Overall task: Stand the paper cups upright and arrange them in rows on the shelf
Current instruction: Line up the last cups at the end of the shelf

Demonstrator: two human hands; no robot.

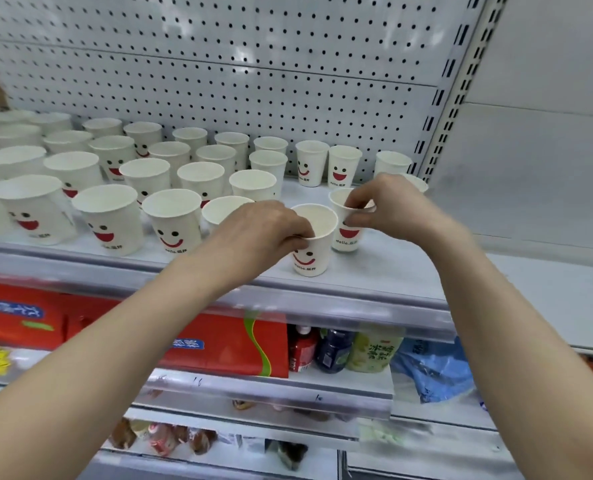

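Note:
Several white paper cups with red smiling faces stand upright in rows across the left and middle of the shelf (374,271). My left hand (264,233) pinches the rim of an upright cup (314,251) near the shelf's front edge. Just behind and to the right, my right hand (385,206) pinches the rim of a second upright cup (348,233). Two cups (343,168) stand by the back wall, and another cup (390,162) sits at the far right, partly hidden behind my right hand.
A perforated back panel (253,81) closes the shelf behind, and a slotted upright post (440,126) bounds it on the right. On the shelf below sit red boxes (225,344), bottles (336,348) and a blue bag (433,372). Lower still lie wrapped snacks (163,441).

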